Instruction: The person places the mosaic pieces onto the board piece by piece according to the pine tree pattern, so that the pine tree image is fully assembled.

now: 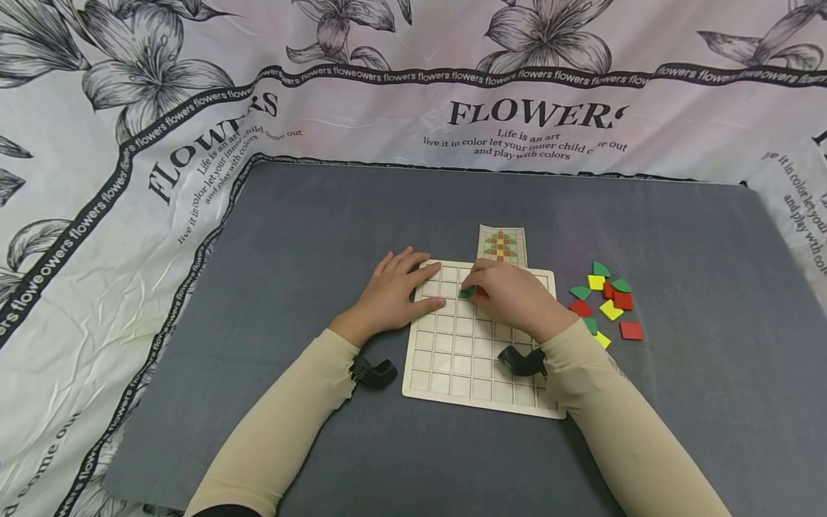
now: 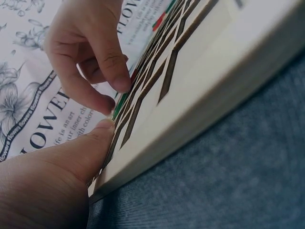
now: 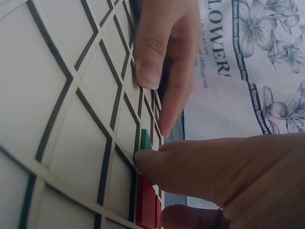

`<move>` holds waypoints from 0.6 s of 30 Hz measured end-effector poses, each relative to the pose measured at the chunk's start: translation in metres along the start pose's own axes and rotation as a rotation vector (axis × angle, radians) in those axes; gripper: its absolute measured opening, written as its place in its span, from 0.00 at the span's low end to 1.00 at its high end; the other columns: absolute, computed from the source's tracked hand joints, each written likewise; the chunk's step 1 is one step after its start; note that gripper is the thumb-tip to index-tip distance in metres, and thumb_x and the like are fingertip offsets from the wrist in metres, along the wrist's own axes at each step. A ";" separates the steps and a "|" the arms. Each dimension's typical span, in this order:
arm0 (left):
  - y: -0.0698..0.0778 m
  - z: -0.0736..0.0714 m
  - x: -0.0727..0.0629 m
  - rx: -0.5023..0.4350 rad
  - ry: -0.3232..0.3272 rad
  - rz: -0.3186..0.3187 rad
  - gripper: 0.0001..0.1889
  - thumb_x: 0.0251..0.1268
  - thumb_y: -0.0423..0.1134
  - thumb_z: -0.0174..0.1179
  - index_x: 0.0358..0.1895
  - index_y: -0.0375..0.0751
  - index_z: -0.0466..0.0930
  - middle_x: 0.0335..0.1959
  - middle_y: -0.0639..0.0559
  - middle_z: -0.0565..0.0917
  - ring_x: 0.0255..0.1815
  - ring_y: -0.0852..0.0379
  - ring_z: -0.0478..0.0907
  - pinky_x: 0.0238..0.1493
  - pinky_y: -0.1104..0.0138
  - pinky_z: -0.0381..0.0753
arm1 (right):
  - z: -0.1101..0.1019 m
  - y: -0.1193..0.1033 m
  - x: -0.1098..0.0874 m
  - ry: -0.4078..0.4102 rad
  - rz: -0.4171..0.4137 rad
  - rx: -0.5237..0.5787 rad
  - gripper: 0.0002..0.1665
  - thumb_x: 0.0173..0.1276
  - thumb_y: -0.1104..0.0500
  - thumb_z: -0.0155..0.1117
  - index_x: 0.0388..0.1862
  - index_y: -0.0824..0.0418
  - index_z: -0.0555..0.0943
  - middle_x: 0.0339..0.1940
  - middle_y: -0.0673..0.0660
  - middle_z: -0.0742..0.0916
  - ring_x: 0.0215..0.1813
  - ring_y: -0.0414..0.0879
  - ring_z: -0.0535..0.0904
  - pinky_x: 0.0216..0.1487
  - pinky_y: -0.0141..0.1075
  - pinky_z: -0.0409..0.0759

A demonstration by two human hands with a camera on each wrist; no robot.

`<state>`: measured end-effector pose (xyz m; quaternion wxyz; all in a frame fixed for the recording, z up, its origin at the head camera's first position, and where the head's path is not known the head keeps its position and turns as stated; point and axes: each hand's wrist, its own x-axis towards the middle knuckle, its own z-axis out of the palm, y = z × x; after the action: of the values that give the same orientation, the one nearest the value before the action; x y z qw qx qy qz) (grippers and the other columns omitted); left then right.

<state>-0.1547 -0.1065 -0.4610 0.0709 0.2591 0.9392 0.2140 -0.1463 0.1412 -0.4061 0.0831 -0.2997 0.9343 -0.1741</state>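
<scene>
A pale wooden grid board (image 1: 452, 366) lies on the grey tabletop. My left hand (image 1: 397, 291) rests spread along its left edge, with the thumb (image 2: 90, 138) on the board's face. Over the upper part of the board, my right hand (image 1: 517, 298) pinches a small green tile (image 1: 466, 293) between thumb and fingertips, down at the grid cells. Just right of that tile sits a red tile (image 3: 147, 202), partly covered by the right fingers. Behind the board's top edge lies a small card (image 1: 517, 233) printed with a coloured square pattern, its lower end hidden.
Several loose red, green and yellow tiles lie right of the board, among them a red square (image 1: 631, 331), a yellow piece (image 1: 610, 310) and a green piece (image 1: 601, 269). A flower-printed cloth (image 1: 375, 115) borders the grey surface at the back and left.
</scene>
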 end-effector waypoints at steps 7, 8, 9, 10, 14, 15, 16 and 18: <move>0.000 -0.001 0.000 -0.004 -0.001 -0.004 0.38 0.76 0.65 0.58 0.82 0.55 0.65 0.83 0.51 0.62 0.88 0.46 0.46 0.87 0.49 0.35 | -0.008 0.004 -0.008 0.046 0.001 0.003 0.09 0.72 0.64 0.71 0.47 0.58 0.92 0.42 0.54 0.87 0.41 0.47 0.83 0.41 0.43 0.85; 0.000 -0.001 0.000 -0.005 -0.001 -0.004 0.38 0.76 0.65 0.58 0.82 0.55 0.65 0.83 0.51 0.62 0.88 0.46 0.46 0.87 0.49 0.35 | -0.009 0.005 -0.009 0.047 0.014 0.003 0.08 0.72 0.63 0.71 0.47 0.58 0.92 0.43 0.54 0.87 0.42 0.48 0.83 0.41 0.43 0.85; 0.000 -0.001 0.000 -0.005 -0.001 -0.004 0.38 0.76 0.65 0.58 0.82 0.55 0.65 0.83 0.51 0.62 0.88 0.46 0.46 0.87 0.49 0.35 | -0.010 0.006 -0.011 0.047 0.026 0.002 0.08 0.72 0.63 0.71 0.48 0.57 0.92 0.43 0.54 0.88 0.42 0.48 0.84 0.41 0.43 0.86; 0.000 0.000 0.000 -0.004 -0.001 -0.003 0.38 0.76 0.65 0.57 0.82 0.56 0.65 0.83 0.51 0.62 0.88 0.46 0.46 0.87 0.49 0.35 | -0.011 0.007 -0.013 0.044 0.039 0.004 0.08 0.72 0.62 0.72 0.48 0.57 0.92 0.44 0.54 0.88 0.43 0.49 0.84 0.41 0.44 0.86; 0.000 0.000 0.000 -0.003 0.000 -0.003 0.38 0.76 0.66 0.57 0.83 0.56 0.65 0.83 0.51 0.62 0.88 0.46 0.46 0.87 0.48 0.36 | -0.014 0.014 -0.020 0.053 0.080 -0.002 0.11 0.73 0.62 0.71 0.51 0.58 0.91 0.50 0.56 0.89 0.53 0.55 0.87 0.44 0.49 0.87; 0.000 0.000 0.000 -0.001 0.001 -0.003 0.38 0.76 0.66 0.57 0.83 0.56 0.65 0.83 0.51 0.62 0.88 0.47 0.46 0.87 0.49 0.36 | -0.015 0.017 -0.023 0.056 0.082 -0.006 0.11 0.72 0.62 0.71 0.52 0.59 0.91 0.50 0.57 0.89 0.53 0.56 0.87 0.44 0.50 0.87; 0.000 0.000 0.000 -0.002 0.000 -0.004 0.38 0.76 0.65 0.57 0.83 0.56 0.65 0.83 0.51 0.62 0.88 0.47 0.46 0.87 0.49 0.36 | -0.016 0.019 -0.025 0.059 0.087 -0.009 0.12 0.72 0.62 0.71 0.52 0.59 0.91 0.51 0.57 0.89 0.54 0.57 0.87 0.45 0.51 0.87; 0.000 0.000 0.000 -0.003 0.000 -0.004 0.38 0.76 0.65 0.57 0.83 0.56 0.65 0.83 0.51 0.62 0.88 0.47 0.46 0.87 0.49 0.36 | -0.018 0.023 -0.031 0.062 0.101 -0.019 0.13 0.72 0.63 0.71 0.53 0.61 0.90 0.52 0.58 0.89 0.53 0.56 0.87 0.46 0.52 0.87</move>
<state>-0.1547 -0.1062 -0.4613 0.0719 0.2572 0.9393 0.2152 -0.1387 0.1817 -0.3968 0.0600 -0.2473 0.9520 -0.1700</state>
